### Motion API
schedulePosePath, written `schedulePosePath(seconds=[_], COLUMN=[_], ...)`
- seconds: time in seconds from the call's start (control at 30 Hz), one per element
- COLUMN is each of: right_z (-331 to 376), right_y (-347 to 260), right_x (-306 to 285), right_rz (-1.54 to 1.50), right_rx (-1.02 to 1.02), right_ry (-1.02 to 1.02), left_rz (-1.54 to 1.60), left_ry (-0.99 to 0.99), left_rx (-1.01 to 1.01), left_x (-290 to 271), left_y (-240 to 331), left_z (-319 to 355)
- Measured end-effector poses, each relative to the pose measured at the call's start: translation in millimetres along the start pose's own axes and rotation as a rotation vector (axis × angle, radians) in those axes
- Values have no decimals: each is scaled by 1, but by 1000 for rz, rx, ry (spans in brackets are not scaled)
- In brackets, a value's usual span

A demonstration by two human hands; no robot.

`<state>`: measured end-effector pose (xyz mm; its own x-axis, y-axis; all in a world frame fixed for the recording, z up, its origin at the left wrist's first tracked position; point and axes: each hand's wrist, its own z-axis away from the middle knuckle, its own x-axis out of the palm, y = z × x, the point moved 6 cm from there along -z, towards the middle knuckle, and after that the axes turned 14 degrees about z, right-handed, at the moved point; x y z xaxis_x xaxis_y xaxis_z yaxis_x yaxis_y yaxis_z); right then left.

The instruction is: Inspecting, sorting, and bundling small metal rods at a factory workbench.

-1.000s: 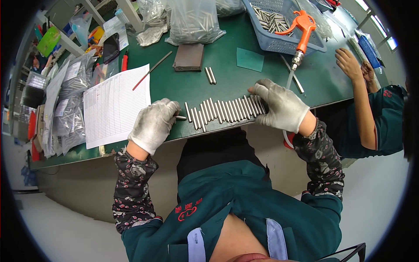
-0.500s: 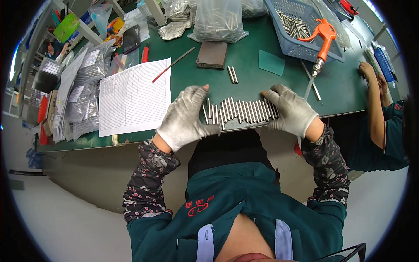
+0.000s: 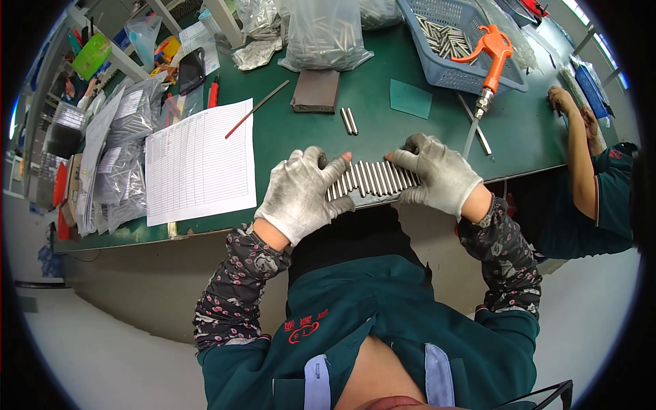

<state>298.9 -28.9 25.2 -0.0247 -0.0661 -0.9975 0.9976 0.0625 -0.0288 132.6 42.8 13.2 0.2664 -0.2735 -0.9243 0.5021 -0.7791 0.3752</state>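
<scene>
Left hand: the gloved left hand (image 3: pixel 301 191) lies flat and spread, fingers pressing against the left end of a row of steel pins (image 3: pixel 372 179); it clasps nothing, only pushes
Right hand: the gloved right hand (image 3: pixel 437 174) cups the right end of the same row, fingers curled over the last pins, bracing rather than gripping
Steel pins: short metal rods lying side by side in one row near the front edge of the green worktop (image 3: pixel 301 130), caught between the two hands
Doing it well: my judgement is that both palms should stay low and press inward evenly, so the row closes up without a pin riding over its neighbour or rolling off the near edge
Just beyond: two loose pins (image 3: pixel 348 121) lie apart from the row, with a dark grey block (image 3: pixel 316 91) behind them and a small teal sheet (image 3: pixel 411 99) to the right
Left side: a printed paper form (image 3: pixel 199 160) lies flat, a red-tipped stick (image 3: pixel 256 109) past its corner, and clear bags piled at the far left
Right side: an orange air blow gun (image 3: pixel 488 58) rests against a blue basket (image 3: pixel 506 75) holding more pins
Back: a clear bag of parts (image 3: pixel 324 34)
Far right: another person's forearm (image 3: pixel 577 147) rests on the worktop
</scene>
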Motion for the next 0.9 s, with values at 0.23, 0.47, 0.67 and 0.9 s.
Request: schedulePosePath(seconds=[0.23, 0.47, 0.67, 0.9], right_z=[-6, -86, -117, -112], right_y=[2, -21, -12, -14], right_x=[-13, -15, -7, -2], right_rz=[87, 203, 29, 88], right_rx=[-13, -228, 259, 313], right_ry=[53, 188, -126, -352], left_rz=[25, 118, 211, 169], left_ry=[-3, 225, 332, 305], left_rx=[15, 15, 1, -24], left_x=[-4, -15, -12, -9], left_y=[3, -18, -35, -35], left_z=[3, 13, 25, 21])
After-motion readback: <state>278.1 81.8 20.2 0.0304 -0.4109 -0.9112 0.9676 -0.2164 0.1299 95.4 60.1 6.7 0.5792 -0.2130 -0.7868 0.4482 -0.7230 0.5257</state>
